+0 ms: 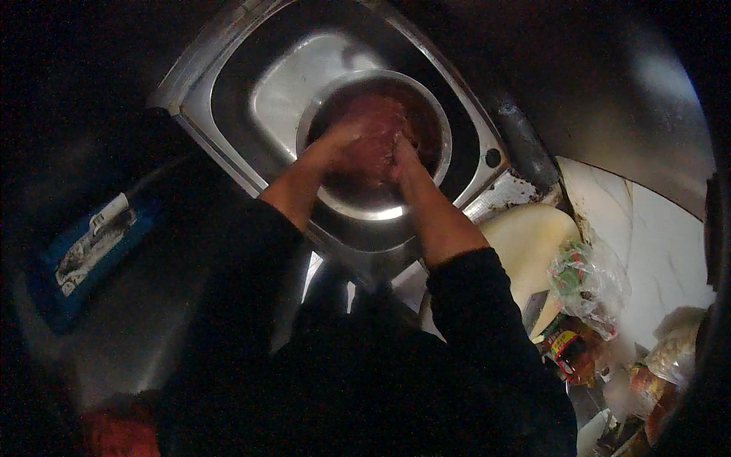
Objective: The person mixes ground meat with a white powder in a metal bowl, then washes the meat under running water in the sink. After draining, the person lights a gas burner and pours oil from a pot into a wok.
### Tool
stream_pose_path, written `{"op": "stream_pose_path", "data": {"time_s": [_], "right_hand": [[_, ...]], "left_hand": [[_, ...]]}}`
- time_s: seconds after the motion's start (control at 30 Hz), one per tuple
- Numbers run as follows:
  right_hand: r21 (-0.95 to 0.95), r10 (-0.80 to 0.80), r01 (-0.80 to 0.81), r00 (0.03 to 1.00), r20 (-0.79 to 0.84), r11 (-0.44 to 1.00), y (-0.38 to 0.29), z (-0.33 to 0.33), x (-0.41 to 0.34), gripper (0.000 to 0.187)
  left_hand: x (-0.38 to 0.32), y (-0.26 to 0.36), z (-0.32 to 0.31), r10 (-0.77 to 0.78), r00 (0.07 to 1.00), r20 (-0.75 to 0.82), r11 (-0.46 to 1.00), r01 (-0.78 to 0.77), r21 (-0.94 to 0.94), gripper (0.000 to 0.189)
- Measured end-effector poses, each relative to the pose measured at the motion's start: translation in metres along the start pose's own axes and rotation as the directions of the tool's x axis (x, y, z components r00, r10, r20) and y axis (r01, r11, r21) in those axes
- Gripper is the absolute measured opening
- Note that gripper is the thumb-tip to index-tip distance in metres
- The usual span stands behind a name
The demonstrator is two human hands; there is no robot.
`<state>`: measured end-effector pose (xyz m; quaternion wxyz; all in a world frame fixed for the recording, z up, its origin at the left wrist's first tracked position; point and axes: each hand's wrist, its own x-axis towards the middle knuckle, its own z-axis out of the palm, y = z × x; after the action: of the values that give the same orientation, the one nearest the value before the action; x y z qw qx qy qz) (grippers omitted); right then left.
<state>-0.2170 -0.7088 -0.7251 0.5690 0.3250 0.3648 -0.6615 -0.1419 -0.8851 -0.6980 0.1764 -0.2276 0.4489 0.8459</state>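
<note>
A round metal bowl (374, 213) sits inside a stainless steel sink basin (268, 108). It holds reddish-brown liquid with a paler red mass (377, 108) in it, possibly meat; the dim light leaves this unclear. My left hand (349, 132) reaches in from the lower left, its fingers lost in the red contents. From the lower right comes my right hand (403, 149), close to the left one near the bowl's middle, with its fingertips also hidden. Whether either hand grips anything cannot be made out. Dark sleeves cover both forearms down to near the wrists.
Right of the sink lies a pale cutting board (517, 231), with a clear plastic bag (599, 285) of greens against it. Packaged goods (565, 345) clutter the lower right, beside a white marbled surface (657, 245). A blue object (123, 243) with a white part is at far left.
</note>
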Motion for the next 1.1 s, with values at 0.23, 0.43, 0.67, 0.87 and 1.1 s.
{"op": "stream_pose_path", "data": {"time_s": [0.23, 0.43, 0.67, 0.87, 1.1], "right_hand": [[-0.578, -0.421, 0.280, 0.898, -0.123, 0.766, -0.005, 0.078, -0.069, 0.034], [-0.733, -0.563, 0.335, 0.822, -0.079, 0.592, -0.034, 0.076, -0.064, 0.037], [-0.658, -0.398, 0.248, 0.913, -0.087, 0.711, -0.027, 0.032, 0.028, 0.050], [-0.972, -0.363, 0.194, 0.922, 0.134, 0.132, -0.017, 0.054, -0.028, 0.043], [-0.666, -0.399, 0.218, 0.908, -0.130, 0.714, 0.011, 0.033, -0.030, 0.056]], "left_hand": [[-0.009, 0.004, -0.008, -0.130, 0.986, 0.107, 0.989, 0.137, -0.062, 0.062], [-0.030, 0.000, 0.015, 0.303, 0.944, -0.129, 0.836, -0.328, -0.440, 0.044], [-0.008, 0.022, 0.030, 0.205, 0.974, -0.092, 0.916, -0.224, -0.333, 0.054], [-0.027, 0.051, 0.037, 0.317, 0.947, 0.047, 0.939, -0.307, -0.154, 0.050], [-0.042, 0.035, 0.035, -0.021, 0.912, -0.409, 0.999, 0.033, 0.023, 0.048]]}}
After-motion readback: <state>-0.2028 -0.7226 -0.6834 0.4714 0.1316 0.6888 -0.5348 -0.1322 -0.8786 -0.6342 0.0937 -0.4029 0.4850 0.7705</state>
